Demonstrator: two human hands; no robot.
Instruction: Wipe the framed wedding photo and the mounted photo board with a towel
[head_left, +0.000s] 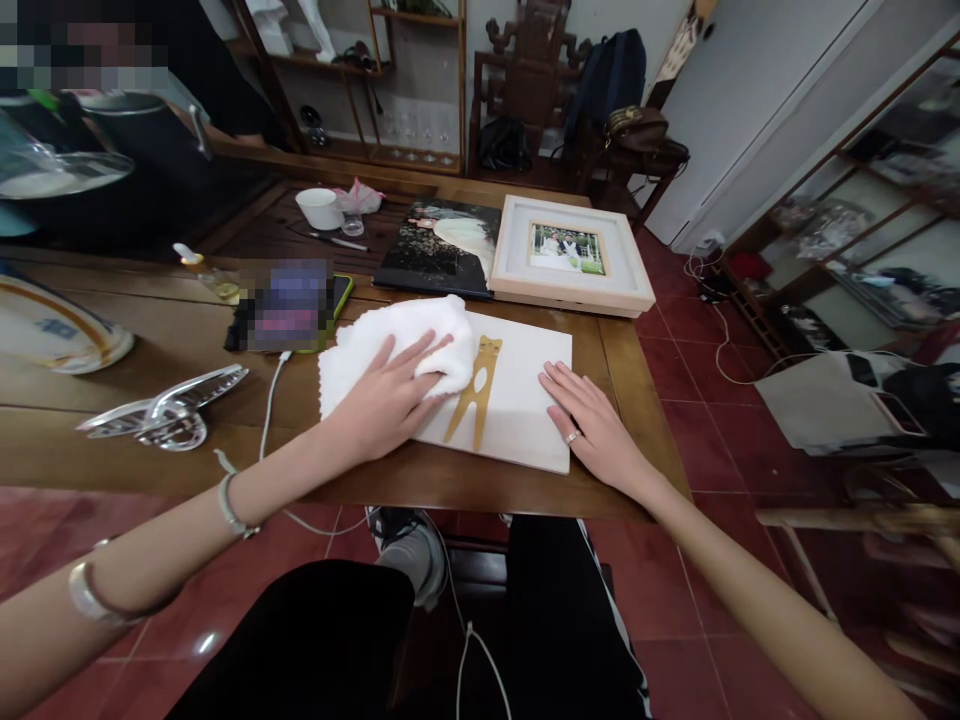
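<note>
A white board (529,390) lies near the table's front edge. On it is a flat gold cat-shaped figure (481,395) with two long legs and an oval hole. My left hand (397,390) rests on a fluffy white cloth (360,345), fingers spread over its folds. The cloth covers the board's left part and spills onto the table. My right hand (589,415), with a ring on one finger, lies flat, its fingertips on the board's right edge.
Behind the board are a framed wedding photo (637,265) and a dark photo panel (405,265). To the left lie a phone (341,295) with a white cable, a silver hair claw (176,410) and a dropper bottle (217,285). A white cup (319,210) stands farther back. A person is at upper left.
</note>
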